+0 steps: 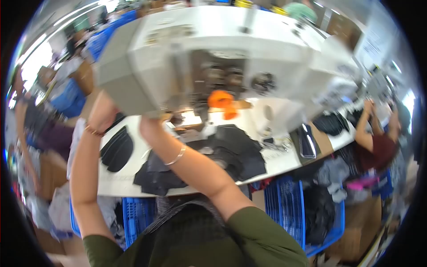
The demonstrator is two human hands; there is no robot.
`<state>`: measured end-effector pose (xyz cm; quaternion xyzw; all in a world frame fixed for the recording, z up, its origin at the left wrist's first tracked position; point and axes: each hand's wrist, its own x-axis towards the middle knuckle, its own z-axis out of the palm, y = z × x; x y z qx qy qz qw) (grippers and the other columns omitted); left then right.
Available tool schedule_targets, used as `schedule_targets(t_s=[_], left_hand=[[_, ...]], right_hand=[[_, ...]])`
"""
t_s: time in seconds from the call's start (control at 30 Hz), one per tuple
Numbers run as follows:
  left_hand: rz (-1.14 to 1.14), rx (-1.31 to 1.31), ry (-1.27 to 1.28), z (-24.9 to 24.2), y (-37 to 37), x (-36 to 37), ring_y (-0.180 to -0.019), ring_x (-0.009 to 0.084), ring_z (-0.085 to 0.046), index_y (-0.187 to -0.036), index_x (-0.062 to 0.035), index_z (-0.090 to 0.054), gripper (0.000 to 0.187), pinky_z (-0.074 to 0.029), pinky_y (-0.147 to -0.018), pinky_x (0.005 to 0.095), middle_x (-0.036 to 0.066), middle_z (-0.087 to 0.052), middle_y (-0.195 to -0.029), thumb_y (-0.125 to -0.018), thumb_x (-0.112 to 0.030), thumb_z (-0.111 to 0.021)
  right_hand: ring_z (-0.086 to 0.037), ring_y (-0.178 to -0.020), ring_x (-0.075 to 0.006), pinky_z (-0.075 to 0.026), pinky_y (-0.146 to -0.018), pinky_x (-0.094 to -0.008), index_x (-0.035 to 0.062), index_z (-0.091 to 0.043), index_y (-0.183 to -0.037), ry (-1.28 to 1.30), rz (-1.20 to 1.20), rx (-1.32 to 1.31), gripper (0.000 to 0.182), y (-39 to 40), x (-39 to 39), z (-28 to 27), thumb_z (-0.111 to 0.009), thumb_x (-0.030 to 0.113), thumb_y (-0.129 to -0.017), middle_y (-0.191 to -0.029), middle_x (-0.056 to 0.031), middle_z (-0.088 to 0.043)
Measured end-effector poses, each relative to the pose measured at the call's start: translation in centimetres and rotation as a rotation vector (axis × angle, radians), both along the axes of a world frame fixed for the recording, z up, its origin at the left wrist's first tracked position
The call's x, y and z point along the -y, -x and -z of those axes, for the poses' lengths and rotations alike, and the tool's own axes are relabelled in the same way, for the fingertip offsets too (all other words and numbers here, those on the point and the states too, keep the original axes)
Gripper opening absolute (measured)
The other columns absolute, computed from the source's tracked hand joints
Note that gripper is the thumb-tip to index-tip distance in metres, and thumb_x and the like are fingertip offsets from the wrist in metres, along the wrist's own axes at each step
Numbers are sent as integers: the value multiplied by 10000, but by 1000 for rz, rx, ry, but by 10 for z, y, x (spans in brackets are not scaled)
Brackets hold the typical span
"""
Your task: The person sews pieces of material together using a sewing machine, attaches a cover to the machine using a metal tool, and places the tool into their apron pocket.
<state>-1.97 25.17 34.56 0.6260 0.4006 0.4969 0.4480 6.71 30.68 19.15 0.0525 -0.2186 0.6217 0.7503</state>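
A large white sewing machine (164,80) fills the upper middle of the view, blurred by motion. My left hand (103,112) is raised beside the grey left end of its head, and its fingers are smeared and partly hidden. My right hand (150,126) reaches up under the head near the lit needle area, with the fingers out of sight behind the machine. What either hand holds, if anything, does not show. Below my right wrist, dark fabric pieces (238,149) lie spread on the white table (115,184). More black cut pieces (117,150) rest near my left forearm.
An orange part (222,101) is on the machine. A phone (307,141) lies to the right on the table. Blue baskets (302,218) with dark cloth stand below the table edge. A co-worker in a dark red top (380,151) works at right; another person (49,129) is at left.
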Motion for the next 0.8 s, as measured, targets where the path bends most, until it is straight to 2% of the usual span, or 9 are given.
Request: schedule_targets(t_s=[0.07, 0.13, 0.17, 0.37, 0.43, 0.57, 0.6, 0.67, 0.8], left_hand=[[-120, -111, -104, -15, -24, 11, -883, 131, -644, -1144, -28, -651, 326, -539, -667, 320, 41, -684, -1021, -891, -230, -688], [-190, -432, -312, -15, -21, 6, -768, 119, -662, -1010, -6, -694, 185, -539, -626, 273, 48, -706, -887, -878, -135, -684], [-220, -648, -476, -18, -23, 8, -726, 112, -665, -955, 6, -703, 120, -538, -610, 251, 51, -709, -833, -878, -81, -672], [-170, -262, -385, -15, -46, 39, -805, 110, -684, -983, 50, -677, 101, -562, -670, 263, 72, -721, -876, -895, 16, -642], [-254, -363, -411, -14, -44, 39, -779, 113, -692, -930, 44, -682, 68, -562, -689, 266, 81, -710, -820, -869, 13, -678], [-257, -332, -406, -11, -39, 36, -765, 105, -688, -906, 26, -697, 60, -556, -687, 261, 80, -712, -822, -882, -28, -685], [-186, -269, -298, -13, -35, 35, -769, 111, -692, -909, 25, -698, 83, -558, -690, 259, 80, -714, -824, -895, -55, -682], [-43, -90, -139, -19, -33, 35, -769, 127, -697, -967, 33, -699, 171, -568, -693, 255, 78, -717, -839, -928, -131, -670], [-104, -447, -72, -26, -22, 26, -757, 134, -693, -1036, 53, -688, 232, -574, -688, 258, 79, -711, -839, -950, -155, -633]], right_hand=[[-446, -1316, -163, -355, -1127, -323, 130, -417, -1412, -174, 39, -9, 460, -18, 16, -3, -571, 232, -992, -1419, -40, -480], [-522, -1135, -94, -415, -1010, -325, 111, -593, -1183, -188, 278, 147, 441, -38, 24, -36, -766, 365, -867, -1195, 37, -601], [-519, -1136, -85, -415, -1003, -319, 121, -603, -1166, -144, 125, 42, 469, -43, 49, -59, -795, 387, -831, -1173, 46, -606], [-521, -1196, -130, -421, -1024, -323, 106, -549, -1280, -179, 197, 221, 530, -54, 52, -70, -774, 338, -860, -1266, -11, -583], [-544, -1133, -108, -443, -984, -305, 104, -567, -1235, 64, 66, 293, 494, -55, 45, -69, -793, 305, -845, -1207, 0, -600], [-575, -1041, -98, -458, -935, -281, 101, -628, -1114, 31, 87, 242, 363, -58, 58, -81, -808, 219, -822, -1089, 12, -635], [-501, -925, -99, -311, -984, -396, 165, -590, -1023, 24, 105, 297, 108, -57, 62, -86, -644, 226, -951, -1000, 52, -567], [-494, -933, -103, -325, -968, -385, 162, -587, -1026, -19, 106, 309, 102, -57, 57, -84, -638, 215, -955, -1003, 50, -563], [-480, -895, -109, -359, -904, -345, 151, -578, -1016, -119, 103, 353, 77, -63, 72, -94, -624, 173, -959, -967, 45, -547]])
